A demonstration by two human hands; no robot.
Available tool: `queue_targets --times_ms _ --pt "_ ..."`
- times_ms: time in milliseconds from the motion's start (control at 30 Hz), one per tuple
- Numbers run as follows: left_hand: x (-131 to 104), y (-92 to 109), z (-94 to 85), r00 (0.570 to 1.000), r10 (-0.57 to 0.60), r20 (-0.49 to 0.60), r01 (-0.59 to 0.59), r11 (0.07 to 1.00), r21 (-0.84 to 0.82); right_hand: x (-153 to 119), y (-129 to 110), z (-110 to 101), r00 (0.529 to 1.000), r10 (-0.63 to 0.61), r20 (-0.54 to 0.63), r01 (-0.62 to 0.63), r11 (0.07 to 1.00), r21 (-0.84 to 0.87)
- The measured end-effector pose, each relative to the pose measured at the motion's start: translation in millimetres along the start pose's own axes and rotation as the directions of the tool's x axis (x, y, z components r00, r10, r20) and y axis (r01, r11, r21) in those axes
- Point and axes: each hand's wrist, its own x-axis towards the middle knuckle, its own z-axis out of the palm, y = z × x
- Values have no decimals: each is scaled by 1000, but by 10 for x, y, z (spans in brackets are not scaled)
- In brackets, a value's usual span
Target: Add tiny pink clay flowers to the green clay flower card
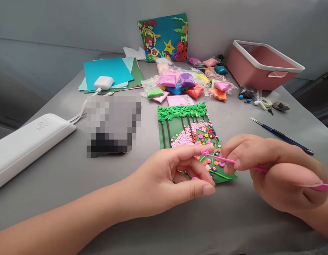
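A small pink clay flower [204, 152] rests at the index fingertip of my left hand [171, 177]. The other fingers of that hand curl in, with a bit of pink clay [195, 178] partly showing among them. My right hand [281, 170] is closed round a thin pink modelling tool [224, 159], whose tip touches the flower. Beneath and behind the hands lies a green clay picture [166, 132] with leaves along its top, dark stems, pink dots and many coloured flowers. My left hand hides part of its lower side.
Packets of coloured clay [177, 83] lie behind the picture. At the right are a pink basket [259, 67] and a craft knife [282, 136]. At the left lie a power bank [33, 141], a blurred-out object [113, 122], an earphone case [103, 82] and coloured sheets [111, 69]. A sea-themed picture [164, 35] leans behind.
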Motion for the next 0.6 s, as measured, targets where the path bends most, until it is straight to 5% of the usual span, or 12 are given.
queue_targets --times_ms 133,600 --pt "0 5 2 1000 1 10 -1 1000 -19 30 6 17 1000 -31 -3 31 996 87" --pt "-10 -14 12 999 21 49 -22 999 32 118 -60 46 996 -88 6 88 995 -48"
